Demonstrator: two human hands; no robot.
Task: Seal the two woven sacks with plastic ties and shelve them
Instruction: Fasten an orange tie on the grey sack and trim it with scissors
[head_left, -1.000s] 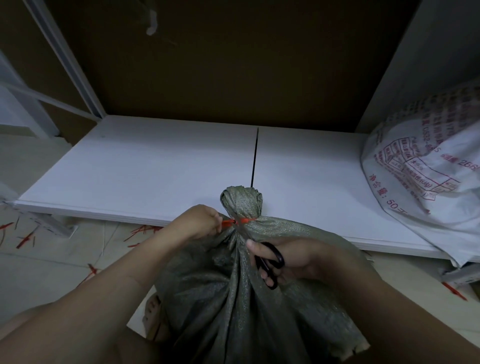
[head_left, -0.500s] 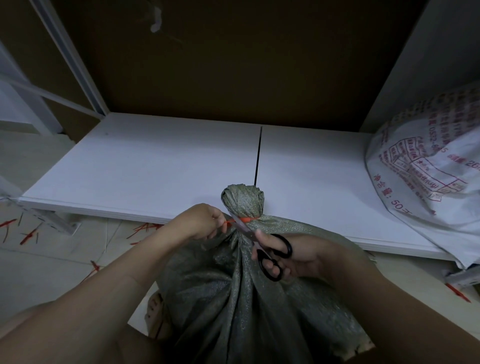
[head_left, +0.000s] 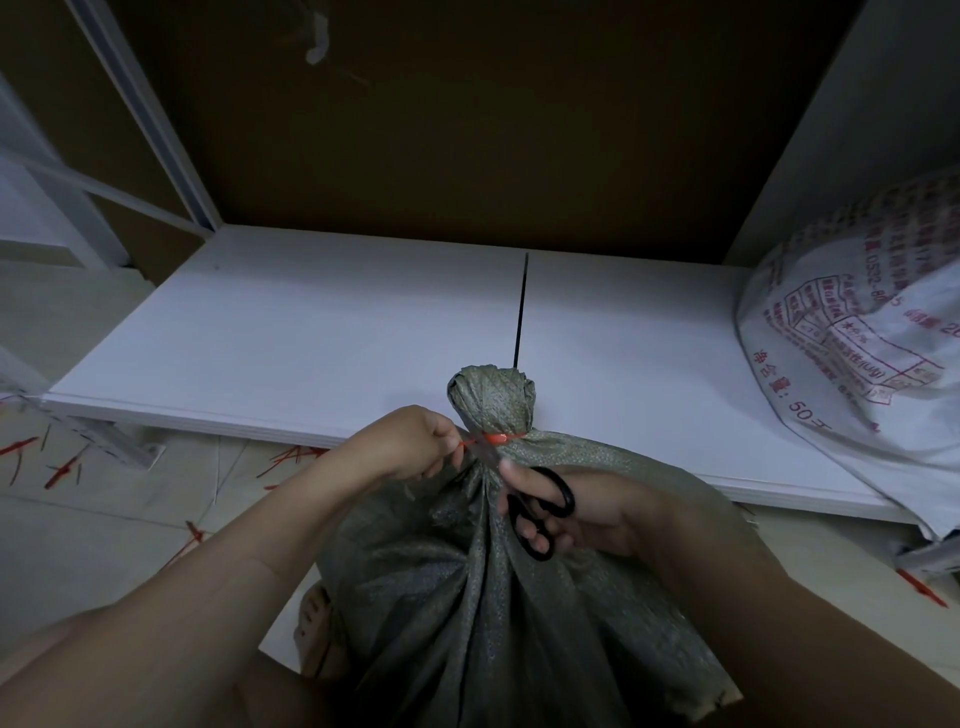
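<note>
Low white shelf (head_left: 311, 338) over pale tiled floor (head_left: 104, 551)

bg: brown back panel (head_left: 467, 130) | white shelf board (head_left: 311, 332), low | tiled floor (head_left: 104, 535) | light dim

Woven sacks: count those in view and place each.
2. The grey-green sack stands before the shelf, centre; the white printed sack lies on the shelf's right end, partly out of frame. More could be hidden.
</note>
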